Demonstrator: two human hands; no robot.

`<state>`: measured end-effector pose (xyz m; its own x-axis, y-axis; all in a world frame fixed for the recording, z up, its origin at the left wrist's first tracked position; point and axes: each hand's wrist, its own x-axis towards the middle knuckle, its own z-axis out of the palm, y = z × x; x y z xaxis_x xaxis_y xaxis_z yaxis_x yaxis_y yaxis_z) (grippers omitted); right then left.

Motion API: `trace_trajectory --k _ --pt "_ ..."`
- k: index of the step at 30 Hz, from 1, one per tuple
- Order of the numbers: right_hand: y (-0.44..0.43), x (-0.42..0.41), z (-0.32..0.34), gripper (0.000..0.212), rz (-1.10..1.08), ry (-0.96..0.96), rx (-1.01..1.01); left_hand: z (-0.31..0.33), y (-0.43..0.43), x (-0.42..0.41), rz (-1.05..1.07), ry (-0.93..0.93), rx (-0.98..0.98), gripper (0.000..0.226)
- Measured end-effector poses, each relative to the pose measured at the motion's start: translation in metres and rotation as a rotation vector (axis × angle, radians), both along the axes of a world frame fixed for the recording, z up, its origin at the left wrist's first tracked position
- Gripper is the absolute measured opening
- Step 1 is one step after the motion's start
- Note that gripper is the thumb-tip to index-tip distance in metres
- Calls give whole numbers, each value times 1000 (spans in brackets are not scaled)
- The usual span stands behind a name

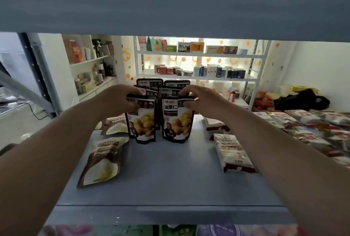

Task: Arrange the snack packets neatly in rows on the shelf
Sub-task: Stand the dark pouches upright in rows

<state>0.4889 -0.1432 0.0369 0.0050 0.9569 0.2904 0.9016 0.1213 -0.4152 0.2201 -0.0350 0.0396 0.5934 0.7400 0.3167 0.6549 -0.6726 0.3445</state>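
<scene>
Two dark chestnut snack pouches stand upright side by side on the blue shelf. My left hand grips the top of the left pouch. The top edge of the right pouch is pinched in my right hand. Behind them stand two more rows of the same dark pouches, partly hidden by my hands. A brown-and-cream pouch lies flat at front left, another behind it. A white-and-red packet lies flat at right.
The upper shelf board hangs low across the top of the view. More white-and-red packets lie spread over the shelf's right side. Beyond the shelf stand racks of boxed goods. Coloured packets show on the shelf below.
</scene>
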Motion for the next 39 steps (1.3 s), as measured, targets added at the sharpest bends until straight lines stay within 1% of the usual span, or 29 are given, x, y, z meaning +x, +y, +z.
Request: trace_trajectory --k 3,8,13,15,18,21,24,28,32,34,35,36,38,39 --pt "4 4 -3 26 26 -55 16 -3 6 -2 -23 -63 -44 30" --pt "-10 17 -7 28 33 -73 36 -6 -1 -3 -81 -82 -95 27" --pt "-32 22 -7 32 35 -69 30 -6 -20 5 -146 -61 -46 22" --pt "-37 24 -6 31 31 -71 22 -6 -28 9 -174 -32 -29 19" --pt "-41 24 -6 28 25 -70 11 -4 -36 11 -218 22 -11 21" --pt "-43 23 -5 27 26 -82 19 -3 -39 8 -202 52 27 24" --pt "-45 22 -3 30 30 -91 13 -4 -38 4 -168 38 54 24" --pt "-46 24 -2 29 40 -96 -10 -4 -38 1 -189 29 18 27" --pt "-45 25 1 29 53 -99 -44 -4 -35 3 -203 48 25 27" --pt "-45 26 3 23 74 -106 -68 -4 -32 2 -201 50 5 25" --pt "-45 26 6 20 84 -97 -78 -3 -30 1 -183 38 -15 25" --pt "-44 27 9 22 89 -74 -79 0 -27 -1 -161 7 -29 27" --pt "-37 28 19 31 80 18 -36 8 -15 -5 -118 -118 -6 30" --pt "-30 29 24 31 69 62 2 13 -6 -5 -92 -184 31 26"
